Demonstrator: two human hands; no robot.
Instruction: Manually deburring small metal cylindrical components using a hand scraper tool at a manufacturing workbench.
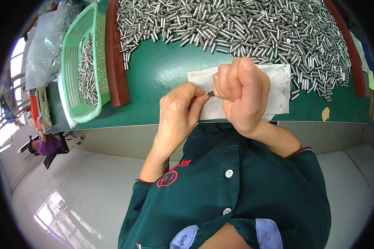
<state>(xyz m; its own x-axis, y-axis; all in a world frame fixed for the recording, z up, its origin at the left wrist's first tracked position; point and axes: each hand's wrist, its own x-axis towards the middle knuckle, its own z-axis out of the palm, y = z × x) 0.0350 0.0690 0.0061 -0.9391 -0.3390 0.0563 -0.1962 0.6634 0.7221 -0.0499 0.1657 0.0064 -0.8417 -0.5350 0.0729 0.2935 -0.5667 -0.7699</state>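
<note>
Left fingers (197, 103) clamp a metal pin (207, 93), its long axis pointing right toward the right fingers (225, 81), curled together, contents hidden.

Green tabletop (158, 62), heaped metal pins (245, 25), whitish sheet (280, 85), reddish-brown rails (117, 62)

Held piece (211, 93): metallic shine is shown
Pins (237, 25): smooth, glossy metal is seen
Tabletop (158, 62): light is softly reflected, smooth
Basket (102, 83): perforated plastic is seen
Sheet (279, 85): matt; paper or cloth cannot be told
Shirt (203, 178): matt cloth
</note>
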